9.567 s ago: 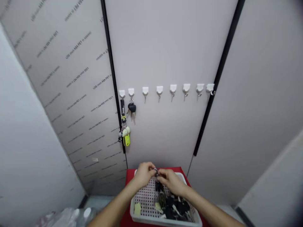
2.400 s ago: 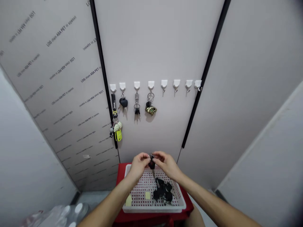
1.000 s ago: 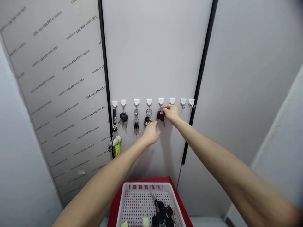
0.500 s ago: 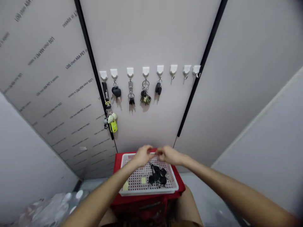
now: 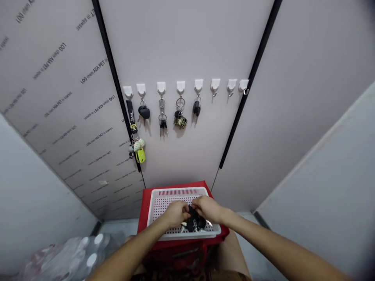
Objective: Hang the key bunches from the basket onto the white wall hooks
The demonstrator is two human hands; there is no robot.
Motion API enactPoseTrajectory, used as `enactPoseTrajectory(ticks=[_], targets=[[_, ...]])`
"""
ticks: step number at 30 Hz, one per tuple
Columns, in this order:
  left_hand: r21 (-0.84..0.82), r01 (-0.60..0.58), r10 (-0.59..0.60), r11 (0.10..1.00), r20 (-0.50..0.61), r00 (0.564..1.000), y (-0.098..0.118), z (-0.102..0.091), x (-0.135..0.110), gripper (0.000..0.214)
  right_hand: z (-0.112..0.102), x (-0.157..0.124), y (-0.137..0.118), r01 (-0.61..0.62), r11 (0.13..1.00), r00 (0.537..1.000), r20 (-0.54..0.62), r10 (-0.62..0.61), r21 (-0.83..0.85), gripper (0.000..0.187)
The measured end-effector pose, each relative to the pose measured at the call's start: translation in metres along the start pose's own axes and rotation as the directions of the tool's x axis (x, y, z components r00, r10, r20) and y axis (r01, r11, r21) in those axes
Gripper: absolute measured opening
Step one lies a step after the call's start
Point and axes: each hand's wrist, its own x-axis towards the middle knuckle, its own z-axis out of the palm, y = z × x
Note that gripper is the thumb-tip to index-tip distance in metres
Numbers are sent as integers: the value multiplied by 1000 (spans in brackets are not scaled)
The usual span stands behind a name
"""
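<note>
Down at the lower left, shrink-wrapped plastic bottles (image 5: 79,253) are sitting on the floor, a red crate (image 5: 175,255) is standing dead centre, and a grey printed panel (image 5: 64,117) is slanting in on the left, with a black trim strip (image 5: 251,78) running up the right side of the wall!

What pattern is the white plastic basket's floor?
The perforated basket floor shows red dots on white; head view.
</note>
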Motion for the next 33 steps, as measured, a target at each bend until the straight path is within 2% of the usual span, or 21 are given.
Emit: enactPoseTrajectory(ticks=[3, 5, 7, 8, 9, 12, 15, 19, 21, 24, 28, 30, 33], targets=[[-62, -12, 9, 998, -44, 999, 3, 1, -5, 26, -4, 2, -2, 8, 991, 996, -93, 4, 132, 20], [-88, -50, 32, 995, -193, 981, 7, -2, -5, 31, -13, 3, -5, 7, 977, 982, -183, 33, 215, 20], [-113, -116, 67, 987, -363, 929, 13, -10, -3, 36, -26, 5, -9, 30, 964, 962, -269, 44, 263, 19], [-126, -155, 91, 980, -409, 908, 16, -15, -1, 37, -32, 6, -11, 51, 959, 951, -306, 38, 277, 18], [-145, -189, 113, 971, -418, 901, 18, -21, 1, 36, -39, 7, -12, 74, 953, 941, -336, 30, 292, 17], [-242, -235, 140, 941, -354, 925, 25, -37, 7, 24, -55, 8, -14, 113, 927, 919, -393, 39, 358, 15], [-345, -226, 98, 911, -353, 930, 30, -48, 13, 21, -66, 9, -10, 79, 921, 919, -387, 81, 381, 14], [-389, -165, -6, 906, -403, 915, 34, -58, 19, 17, -78, 9, -5, 32, 955, 950, -306, 62, 294, 17], [-395, -146, -39, 907, -424, 905, 35, -62, 23, 17, -87, 9, -3, 31, 976, 937, -347, 47, 215, 19], [-388, -217, 6, 896, -477, 879, 40, -70, 27, 22, -108, 10, 0, 27, 991, 877, -479, 41, 134, 18], [-265, -321, 132, 909, -547, 827, 62, -95, 31, 32, -149, 13, 6, 44, 983, 791, -607, 74, 176, 13], [-167, -371, 220, 913, -565, 795, 81, -114, 34, 35, -173, 16, 10, 62, 976, 722, -685, 100, 209, 11], [-32, -431, 330, 902, -592, 735, 111, -145, 39, 37, -208, 22, 17, 96, 971, 595, -795, 119, 217, 9]])
